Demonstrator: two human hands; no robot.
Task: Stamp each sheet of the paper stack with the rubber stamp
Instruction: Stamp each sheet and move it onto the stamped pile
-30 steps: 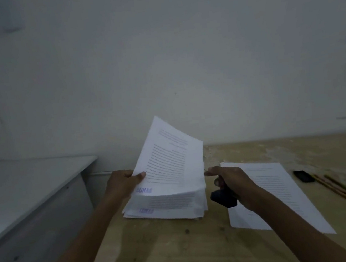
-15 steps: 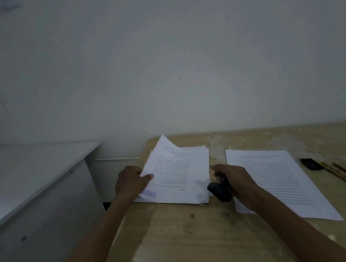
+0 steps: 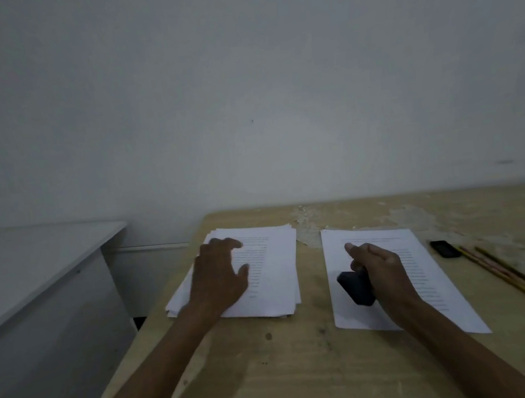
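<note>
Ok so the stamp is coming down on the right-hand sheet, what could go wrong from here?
1. The right hand holds the rubber stamp tilted, so the print may come out partial or smeared.
2. Nothing pins the right sheet; the left hand rests on the left stack, so the sheet could slide under the press.
3. The left stack is fanned unevenly near the table edge; sheets might slip off.

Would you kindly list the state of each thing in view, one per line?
Left hand: flat on the left white paper stack.
Right hand: grips the black rubber stamp over the single printed sheet.
Two pencils: lying flat.
Small black object: lying flat.
</note>
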